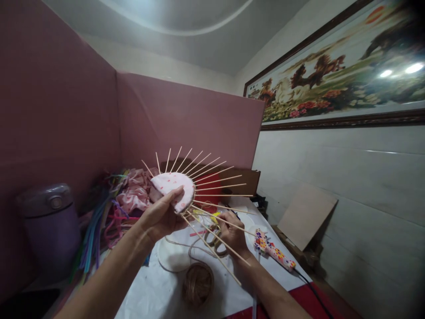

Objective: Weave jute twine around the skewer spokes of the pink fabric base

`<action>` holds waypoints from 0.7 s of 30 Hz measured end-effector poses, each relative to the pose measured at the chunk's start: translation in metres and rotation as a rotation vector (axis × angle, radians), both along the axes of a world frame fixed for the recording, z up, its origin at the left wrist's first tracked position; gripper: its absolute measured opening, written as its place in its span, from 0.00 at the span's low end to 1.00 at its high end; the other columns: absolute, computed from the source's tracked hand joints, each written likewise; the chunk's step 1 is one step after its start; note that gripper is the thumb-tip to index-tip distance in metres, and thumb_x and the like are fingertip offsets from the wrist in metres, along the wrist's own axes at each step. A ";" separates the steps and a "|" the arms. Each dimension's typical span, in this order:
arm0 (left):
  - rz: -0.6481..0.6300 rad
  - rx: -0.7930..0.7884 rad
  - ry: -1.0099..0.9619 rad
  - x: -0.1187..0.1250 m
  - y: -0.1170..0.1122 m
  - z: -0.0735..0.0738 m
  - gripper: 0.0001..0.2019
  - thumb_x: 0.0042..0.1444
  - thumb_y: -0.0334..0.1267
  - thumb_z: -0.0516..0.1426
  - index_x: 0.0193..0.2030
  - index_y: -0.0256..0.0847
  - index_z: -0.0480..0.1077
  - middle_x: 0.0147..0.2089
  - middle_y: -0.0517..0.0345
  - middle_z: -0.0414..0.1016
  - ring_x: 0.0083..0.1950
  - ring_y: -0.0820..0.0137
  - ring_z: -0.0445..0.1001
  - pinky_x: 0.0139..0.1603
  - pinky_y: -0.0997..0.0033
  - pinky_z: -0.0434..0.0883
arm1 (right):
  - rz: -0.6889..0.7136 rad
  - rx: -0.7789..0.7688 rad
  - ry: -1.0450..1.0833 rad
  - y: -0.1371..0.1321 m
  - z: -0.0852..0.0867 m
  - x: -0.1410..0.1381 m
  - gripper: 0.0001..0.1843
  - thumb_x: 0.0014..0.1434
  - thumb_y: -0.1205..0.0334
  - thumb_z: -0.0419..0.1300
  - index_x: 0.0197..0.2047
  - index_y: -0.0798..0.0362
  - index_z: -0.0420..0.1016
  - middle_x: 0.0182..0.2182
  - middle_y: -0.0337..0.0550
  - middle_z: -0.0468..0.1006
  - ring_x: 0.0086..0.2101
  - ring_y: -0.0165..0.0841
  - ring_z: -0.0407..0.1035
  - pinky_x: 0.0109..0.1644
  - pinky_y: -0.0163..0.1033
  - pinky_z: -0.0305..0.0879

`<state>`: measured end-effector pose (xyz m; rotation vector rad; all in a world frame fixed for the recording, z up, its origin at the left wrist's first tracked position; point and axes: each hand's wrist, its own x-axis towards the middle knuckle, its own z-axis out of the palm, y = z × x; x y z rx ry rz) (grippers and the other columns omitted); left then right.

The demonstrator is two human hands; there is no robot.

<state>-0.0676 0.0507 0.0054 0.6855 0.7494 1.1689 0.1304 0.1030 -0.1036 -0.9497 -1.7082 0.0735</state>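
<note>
My left hand [162, 215] grips a half-round piece covered in white cloth with small pinkish-red marks [187, 190], thumb on its face. Thin wooden sticks [222, 195] fan out from its curved edge. Behind the lower sticks, my right hand [234, 232] is closed, fingers pinched together; what they hold is too small to make out. A yellow item [215, 216] shows beside those fingertips. Close below lie scissors [210, 241] with dark gold handles, partly covered by sticks. Brown twine [177, 243] trails over the table near a wound ball of twine [198, 283].
At the right of the white-covered table [146, 294] lies a flower-patterned glue gun [272, 250] with a black cord. Pink cloth [134, 190] and colourful fuzzy stems [89, 239] pile up at left, beside a purple lidded container [49, 235]. Pink panels [186, 119] stand behind.
</note>
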 end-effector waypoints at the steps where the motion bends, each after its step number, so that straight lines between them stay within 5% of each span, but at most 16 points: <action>1: -0.014 0.003 -0.001 0.002 -0.001 0.001 0.08 0.49 0.39 0.57 0.30 0.35 0.69 0.21 0.55 0.74 0.20 0.67 0.73 0.22 0.65 0.73 | -0.017 -0.006 -0.007 0.000 0.000 0.000 0.10 0.57 0.64 0.51 0.27 0.54 0.70 0.26 0.39 0.69 0.28 0.30 0.65 0.33 0.35 0.61; 12: -0.271 -0.025 0.062 0.020 -0.009 -0.004 0.14 0.51 0.45 0.55 0.31 0.34 0.69 0.25 0.47 0.75 0.23 0.60 0.75 0.18 0.68 0.70 | -0.076 -0.007 0.034 0.005 -0.001 0.002 0.10 0.58 0.61 0.49 0.30 0.52 0.69 0.27 0.41 0.72 0.29 0.32 0.67 0.34 0.38 0.63; 21: -0.242 0.008 -0.027 0.024 -0.007 -0.008 0.08 0.50 0.37 0.57 0.33 0.33 0.70 0.25 0.50 0.75 0.21 0.67 0.73 0.21 0.69 0.71 | -0.147 0.016 0.056 0.010 -0.001 0.006 0.11 0.56 0.59 0.51 0.32 0.54 0.72 0.28 0.43 0.74 0.31 0.33 0.69 0.36 0.38 0.64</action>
